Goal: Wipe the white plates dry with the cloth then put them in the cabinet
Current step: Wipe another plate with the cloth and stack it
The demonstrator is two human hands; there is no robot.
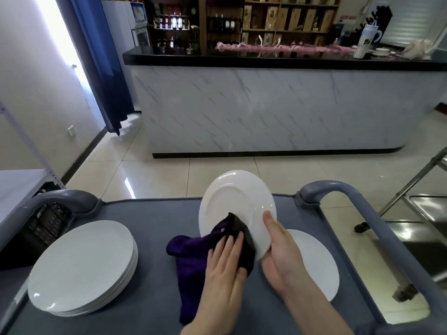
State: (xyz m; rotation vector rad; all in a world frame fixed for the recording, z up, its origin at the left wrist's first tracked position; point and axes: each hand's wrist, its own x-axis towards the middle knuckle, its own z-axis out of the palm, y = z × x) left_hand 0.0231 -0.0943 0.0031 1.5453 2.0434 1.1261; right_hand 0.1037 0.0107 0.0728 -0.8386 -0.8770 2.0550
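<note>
Hemmed by a raised lip and grey handles [338, 187] at the cart's [154, 213] far corners. Bare top between plate stack [79, 264], left, and lone plate [314, 262], right. Grips the tilted, glossy white plate [232, 201] at its rim with the right hand [280, 252], thumb on the face. Presses the purple cloth [191, 257] against it with the left hand [225, 264], fingers flat.

The cart [154, 238] is bare between the stack [82, 267] on the left and the cloth [191, 259] in the middle, and along the far edge left of the tilted plate [232, 204]. The stack fills the near left corner. The tilted plate blocks the middle, with the left hand [225, 267] and right hand [283, 250] on it. A flat plate [314, 262] lies just right, partly hidden by the right hand. Raised handles bound the far left [63, 197] and the right side [362, 206]. Beyond, open floor [169, 175] runs to the bar [266, 105].
</note>
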